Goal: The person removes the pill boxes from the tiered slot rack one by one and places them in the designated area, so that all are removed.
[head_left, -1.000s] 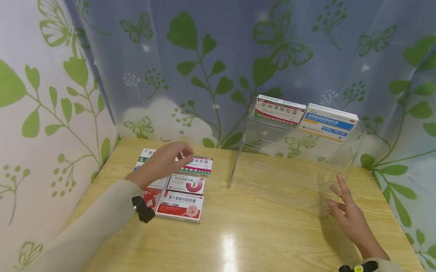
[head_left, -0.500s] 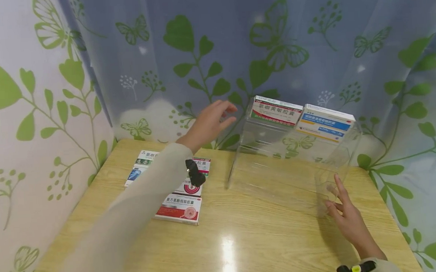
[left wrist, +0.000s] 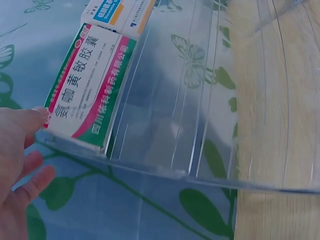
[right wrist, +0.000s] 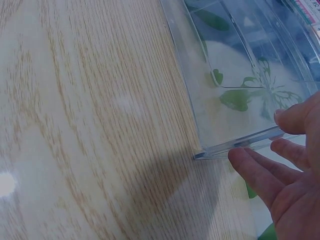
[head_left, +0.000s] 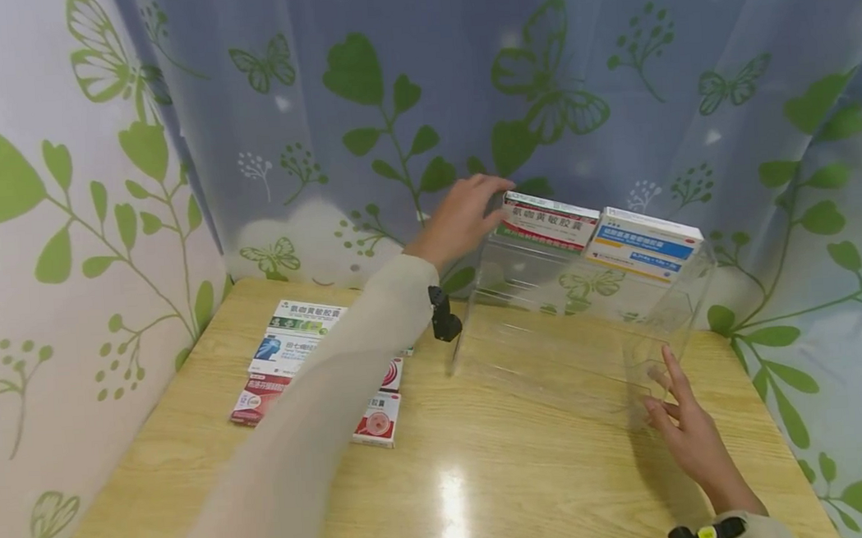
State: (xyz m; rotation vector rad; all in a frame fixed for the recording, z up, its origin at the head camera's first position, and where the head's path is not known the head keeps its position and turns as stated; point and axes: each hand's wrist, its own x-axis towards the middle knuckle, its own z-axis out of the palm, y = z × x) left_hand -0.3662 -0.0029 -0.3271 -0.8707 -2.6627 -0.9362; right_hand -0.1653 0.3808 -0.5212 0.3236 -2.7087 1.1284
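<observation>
The left hand (head_left: 463,216) reaches to about one o'clock, fingertips touching the end of the green-and-white box (head_left: 547,221) on the top tier of the clear rack (head_left: 554,335); whether it grips is hard to tell. The right hand (head_left: 689,430), fingers relaxed, steadies the rack's near corner at four o'clock. This looks like seating or straightening that box; next it likely needs a gentle nudge. More boxes (head_left: 295,343) lie at nine o'clock, partly hidden by the sleeve.

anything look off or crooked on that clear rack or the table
Nothing stands out. Two medicine boxes, green-and-red and blue-and-white, sit side by side on the clear acrylic rack's top tier; the others lie flat on the table.
</observation>
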